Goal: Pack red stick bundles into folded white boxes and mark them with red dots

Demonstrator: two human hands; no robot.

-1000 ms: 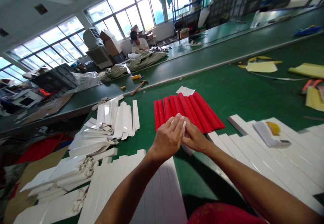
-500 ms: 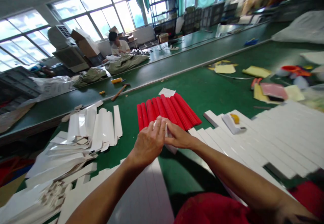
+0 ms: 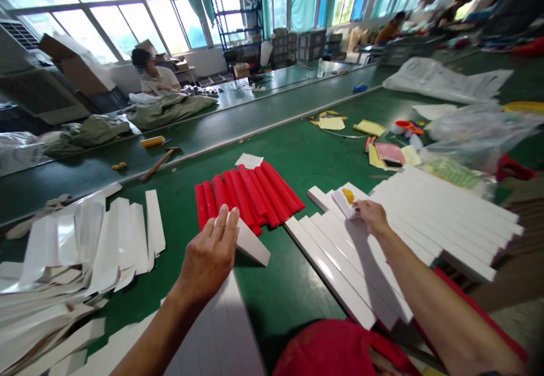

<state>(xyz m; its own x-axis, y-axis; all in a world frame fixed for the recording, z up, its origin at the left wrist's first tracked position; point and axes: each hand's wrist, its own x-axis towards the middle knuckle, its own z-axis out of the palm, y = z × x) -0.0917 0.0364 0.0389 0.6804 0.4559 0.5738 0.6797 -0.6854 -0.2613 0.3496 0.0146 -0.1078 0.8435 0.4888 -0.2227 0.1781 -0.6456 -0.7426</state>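
My left hand (image 3: 213, 248) is closed on the near end of a narrow white box (image 3: 254, 243), fingers over its top and the thumb hidden. The box lies at a slant just in front of a row of red ribbed sticks (image 3: 255, 195). Off to the right, my right hand (image 3: 370, 215) pinches the end of a small white tape dispenser (image 3: 343, 206) with a yellow roll in it. That dispenser rests on a row of long white boxes (image 3: 335, 251) laid side by side.
Flat white cartons (image 3: 127, 234) lie heaped on the left. More white boxes (image 3: 215, 330) lie near my body. Beyond the red sticks are a white paper piece (image 3: 249, 161), a hammer (image 3: 158, 165) and yellow sheets (image 3: 331, 123). A co-worker (image 3: 155, 78) sits across the tables.
My right hand has left the white box beside my left hand and moved right to the tape dispenser. My left hand keeps the box. The view has turned to the right.
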